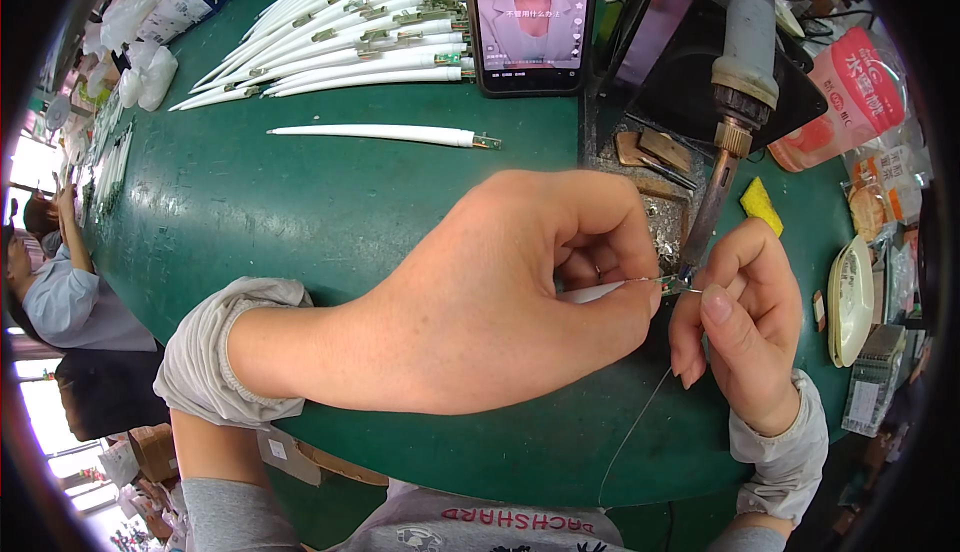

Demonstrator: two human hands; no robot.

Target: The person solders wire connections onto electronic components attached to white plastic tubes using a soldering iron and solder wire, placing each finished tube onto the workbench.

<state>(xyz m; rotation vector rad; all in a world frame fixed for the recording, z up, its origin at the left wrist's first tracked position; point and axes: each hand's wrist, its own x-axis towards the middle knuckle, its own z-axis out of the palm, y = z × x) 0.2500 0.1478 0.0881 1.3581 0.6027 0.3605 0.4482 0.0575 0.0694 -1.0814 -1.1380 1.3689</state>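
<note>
My left hand (490,292) is closed around a white tapered stick (592,293), most of it hidden in my grip. A small circuit board at the stick's end points right, at the tip of a soldering iron (746,62) that slants down from above. My right hand (755,302) pinches a thin solder wire (636,422) between thumb and forefinger, its upper end close to the iron's tip. Below the fingers the wire's tail hangs in a curve toward the table's near edge. Whether the solder touches the board is too small to tell.
One finished-looking white stick (380,134) lies alone on the green table (230,212); several more are piled (350,27) behind it. A phone (530,17) stands at the back. Right of the iron are a yellow sponge (761,206), a pink-labelled bottle (840,97) and a pale dish (849,302).
</note>
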